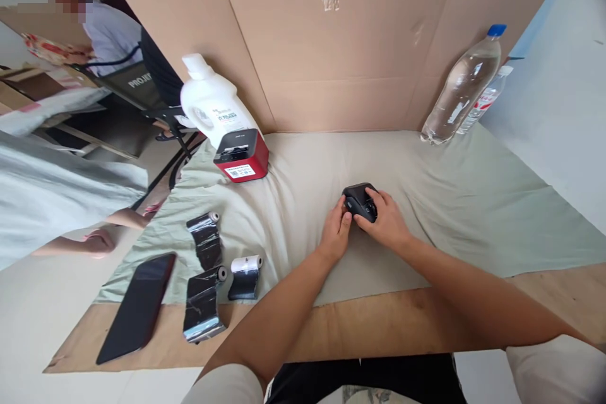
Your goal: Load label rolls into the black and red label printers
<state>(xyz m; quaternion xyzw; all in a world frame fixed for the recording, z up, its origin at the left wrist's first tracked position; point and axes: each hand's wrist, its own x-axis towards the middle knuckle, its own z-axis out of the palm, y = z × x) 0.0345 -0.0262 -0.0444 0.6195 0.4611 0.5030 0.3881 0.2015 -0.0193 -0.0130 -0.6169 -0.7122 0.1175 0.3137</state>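
A small black boxy device (358, 194) rests on the cloth near the middle of the table. My left hand (336, 227) grips its left side, thumb at the front edge and fingers curled against the side. Across its right part lies my right hand (386, 218), with the thumb at the front and the fingers over the top and right edge. Both hands are closed on the device, and my right fingers hide part of its top. To the left are three small rolls with black sheet hanging off them: an upper roll (207, 237), a lower roll (203, 306) and a white-topped roll (245, 278).
A red and black printer-like box (255, 161) stands before a white jug (215, 101). A black phone-like slab (137, 309) lies front left. Two clear bottles, one large (466, 88), one smaller (487, 98), lean at back right. A cardboard panel (341, 63) closes the back. People are at left.
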